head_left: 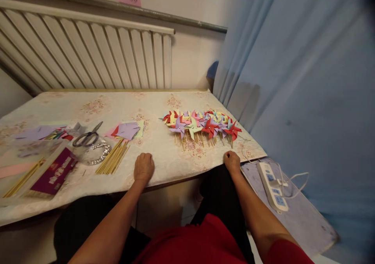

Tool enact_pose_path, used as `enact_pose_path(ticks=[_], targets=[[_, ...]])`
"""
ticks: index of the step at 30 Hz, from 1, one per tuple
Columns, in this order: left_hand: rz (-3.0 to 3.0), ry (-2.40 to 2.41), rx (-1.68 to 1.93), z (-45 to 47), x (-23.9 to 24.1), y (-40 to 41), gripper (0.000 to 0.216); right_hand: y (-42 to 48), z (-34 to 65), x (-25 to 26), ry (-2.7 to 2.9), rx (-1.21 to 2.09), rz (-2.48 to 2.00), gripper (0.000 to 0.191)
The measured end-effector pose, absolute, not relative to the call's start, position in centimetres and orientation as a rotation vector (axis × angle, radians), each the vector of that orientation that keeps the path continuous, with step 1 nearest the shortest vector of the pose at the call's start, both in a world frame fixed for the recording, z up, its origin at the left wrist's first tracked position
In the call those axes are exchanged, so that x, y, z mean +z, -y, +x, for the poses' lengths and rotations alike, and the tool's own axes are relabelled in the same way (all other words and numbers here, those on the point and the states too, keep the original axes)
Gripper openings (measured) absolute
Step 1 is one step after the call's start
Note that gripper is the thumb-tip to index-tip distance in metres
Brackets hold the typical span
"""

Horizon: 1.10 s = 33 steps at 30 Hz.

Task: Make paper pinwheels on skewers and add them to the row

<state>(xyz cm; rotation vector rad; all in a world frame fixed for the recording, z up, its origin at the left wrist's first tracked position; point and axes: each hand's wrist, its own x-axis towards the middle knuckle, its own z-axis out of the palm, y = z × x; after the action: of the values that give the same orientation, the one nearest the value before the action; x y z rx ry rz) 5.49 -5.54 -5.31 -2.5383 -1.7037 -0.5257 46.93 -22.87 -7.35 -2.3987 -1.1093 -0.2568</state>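
My left hand [143, 167] rests as a loose fist on the table's near edge, with no object showing in it. Close by on its left lie a bundle of thin golden sticks [113, 157] and a small stack of cut coloured paper [128, 131]. My right hand [232, 162], also curled into a fist, sits at the edge near my knee and appears to hold nothing. Beyond it, several paper pinwheels [210, 128] on sticks lie grouped in red, purple, yellow and pink. Scissors [88, 137] lie beside a clear dish of shiny beads [99, 153].
A purple box [55, 171], more sticks [23, 178] and purple paper [38, 132] occupy the left of the floral tablecloth [172, 158]. Behind the table stands a radiator [96, 55]. A blue curtain [301, 68] hangs on the right, above a power strip [273, 188] with cables.
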Motion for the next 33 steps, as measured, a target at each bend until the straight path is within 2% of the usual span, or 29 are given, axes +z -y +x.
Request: enact_pose_path(ticks=[33], targets=[[-2.548,1.675,-0.597,5.44,-5.61,5.40,0.022,22.88,47.27,-7.66,1.104,-0.240,-2.388,0.025]])
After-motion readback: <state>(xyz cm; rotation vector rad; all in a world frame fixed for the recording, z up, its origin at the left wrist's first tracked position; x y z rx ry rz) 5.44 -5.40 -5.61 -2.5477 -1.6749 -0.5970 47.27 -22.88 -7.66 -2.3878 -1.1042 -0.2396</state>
